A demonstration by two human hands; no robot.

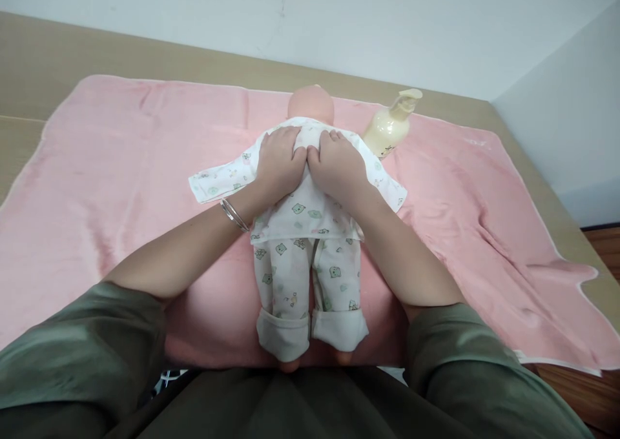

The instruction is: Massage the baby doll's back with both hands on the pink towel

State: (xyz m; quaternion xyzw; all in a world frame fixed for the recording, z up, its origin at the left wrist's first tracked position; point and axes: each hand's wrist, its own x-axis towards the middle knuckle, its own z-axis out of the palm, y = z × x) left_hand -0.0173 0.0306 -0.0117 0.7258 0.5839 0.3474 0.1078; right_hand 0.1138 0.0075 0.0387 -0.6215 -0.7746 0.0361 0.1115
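Observation:
A baby doll lies on a pink blanket with its head away from me, its face not visible. It wears a white printed top and matching trousers with turned-up cuffs. My left hand rests flat on the left side of the upper part of the top. Beside it, my right hand lies on the right side, the two thumbs nearly touching. Both hands have their fingers laid over the cloth and hold nothing that I can see. The top's sleeves spread out to either side.
The pink blanket covers most of a wooden table. A cream pump bottle stands tilted in view just right of the doll's shoulder. A white wall rises behind the table.

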